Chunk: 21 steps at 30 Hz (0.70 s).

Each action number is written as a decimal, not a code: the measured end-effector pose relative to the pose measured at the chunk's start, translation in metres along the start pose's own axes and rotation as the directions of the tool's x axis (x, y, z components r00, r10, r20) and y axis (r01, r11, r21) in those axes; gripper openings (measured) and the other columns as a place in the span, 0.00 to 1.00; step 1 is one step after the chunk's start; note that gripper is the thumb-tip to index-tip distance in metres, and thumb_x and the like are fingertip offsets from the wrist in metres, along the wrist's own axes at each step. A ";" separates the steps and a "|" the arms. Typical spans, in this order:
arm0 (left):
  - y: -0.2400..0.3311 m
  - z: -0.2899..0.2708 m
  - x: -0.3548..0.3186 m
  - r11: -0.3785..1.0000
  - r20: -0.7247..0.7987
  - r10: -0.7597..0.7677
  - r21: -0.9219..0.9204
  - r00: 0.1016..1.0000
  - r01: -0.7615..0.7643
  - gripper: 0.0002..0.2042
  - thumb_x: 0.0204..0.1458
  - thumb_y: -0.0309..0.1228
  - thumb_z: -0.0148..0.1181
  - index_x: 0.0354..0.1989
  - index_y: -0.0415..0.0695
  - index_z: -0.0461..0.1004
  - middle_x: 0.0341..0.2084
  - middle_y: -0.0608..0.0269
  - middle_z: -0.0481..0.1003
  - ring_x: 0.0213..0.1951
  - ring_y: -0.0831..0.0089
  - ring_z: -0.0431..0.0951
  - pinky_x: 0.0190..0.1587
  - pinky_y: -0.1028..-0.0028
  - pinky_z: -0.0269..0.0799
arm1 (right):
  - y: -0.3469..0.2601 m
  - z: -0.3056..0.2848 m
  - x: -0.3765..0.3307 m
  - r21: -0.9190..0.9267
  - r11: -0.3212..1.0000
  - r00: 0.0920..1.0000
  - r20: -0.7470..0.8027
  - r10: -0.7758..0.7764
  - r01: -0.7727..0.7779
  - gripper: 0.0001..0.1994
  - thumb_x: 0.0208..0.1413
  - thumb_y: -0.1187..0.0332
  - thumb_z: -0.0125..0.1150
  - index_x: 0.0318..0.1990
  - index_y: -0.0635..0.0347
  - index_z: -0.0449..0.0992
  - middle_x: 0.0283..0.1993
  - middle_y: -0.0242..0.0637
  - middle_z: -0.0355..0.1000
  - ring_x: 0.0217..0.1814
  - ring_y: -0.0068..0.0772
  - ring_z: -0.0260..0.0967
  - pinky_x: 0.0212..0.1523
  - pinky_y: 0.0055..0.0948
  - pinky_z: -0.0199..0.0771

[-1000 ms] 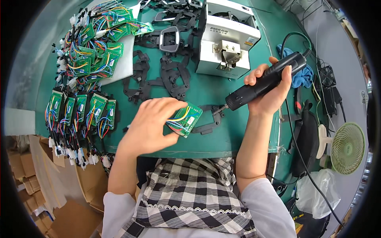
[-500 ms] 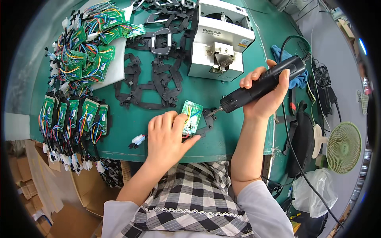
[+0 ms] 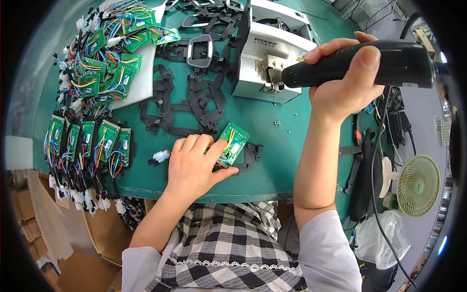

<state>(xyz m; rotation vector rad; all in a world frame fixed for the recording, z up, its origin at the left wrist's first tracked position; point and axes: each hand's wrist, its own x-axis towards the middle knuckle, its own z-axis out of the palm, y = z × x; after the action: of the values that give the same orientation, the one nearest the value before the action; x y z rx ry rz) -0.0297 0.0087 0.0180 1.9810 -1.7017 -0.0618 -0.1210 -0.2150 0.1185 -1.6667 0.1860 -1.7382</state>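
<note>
My left hand (image 3: 192, 163) holds a green circuit board (image 3: 237, 139) down at the table's near side, index finger on its face and thumb by its lower edge. Under the board lies a black plastic bracket (image 3: 252, 156), sticking out on the right. White connectors (image 3: 159, 156) on the board's leads rest left of that hand. My right hand (image 3: 343, 82) is wrapped round a black electric screwdriver (image 3: 401, 63). The screwdriver's nose is at the metal outlet of a white screw feeder (image 3: 275, 44); its bit is hidden there.
A heap of wired circuit boards (image 3: 116, 80) lies far left, with a row of boards on black brackets (image 3: 87, 138) nearer. Black plastic frames (image 3: 204, 100) cover the middle. Small screws (image 3: 277, 122) lie before the feeder. A green fan (image 3: 418, 185) stands right; the screwdriver's cord (image 3: 377, 194) hangs down.
My right hand has lifted the screwdriver away from the bracket, up to the feeder's outlet. My left hand has shifted slightly left, and the board sits more tilted. Loose screws now show before the feeder.
</note>
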 end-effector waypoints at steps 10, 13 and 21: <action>0.000 0.007 -0.002 0.999 -0.152 0.047 -0.020 0.987 -0.051 0.19 0.31 0.35 0.71 0.35 0.45 0.76 0.33 0.64 0.74 0.36 0.64 0.73 0.41 0.65 0.66 | -0.001 0.011 -0.004 -0.110 0.993 0.999 0.002 -0.033 0.033 0.29 0.56 0.49 0.57 0.41 0.73 0.60 0.16 0.42 0.67 0.14 0.32 0.67 0.18 0.25 0.68; -0.002 0.008 -0.003 0.998 -0.184 0.062 -0.015 0.981 -0.066 0.19 0.31 0.35 0.70 0.35 0.45 0.76 0.34 0.64 0.75 0.35 0.64 0.74 0.41 0.65 0.67 | -0.007 0.015 -0.009 -0.090 0.996 1.000 -0.006 -0.014 0.014 0.28 0.56 0.50 0.58 0.41 0.73 0.60 0.16 0.42 0.67 0.14 0.31 0.67 0.19 0.24 0.68; -0.012 -0.006 -0.003 0.996 -0.367 0.056 -0.048 0.929 -0.079 0.20 0.30 0.36 0.69 0.35 0.43 0.76 0.36 0.59 0.76 0.34 0.62 0.76 0.38 0.66 0.68 | -0.009 0.017 -0.007 -0.104 0.993 0.999 0.019 0.050 -0.047 0.27 0.56 0.51 0.57 0.41 0.73 0.61 0.16 0.41 0.68 0.14 0.31 0.68 0.21 0.25 0.70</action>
<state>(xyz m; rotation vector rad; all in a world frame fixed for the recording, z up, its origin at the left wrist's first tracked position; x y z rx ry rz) -0.0173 0.0150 0.0173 1.7550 -1.5026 0.2608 -0.1090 -0.1983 0.1200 -1.7398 0.3087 -1.6990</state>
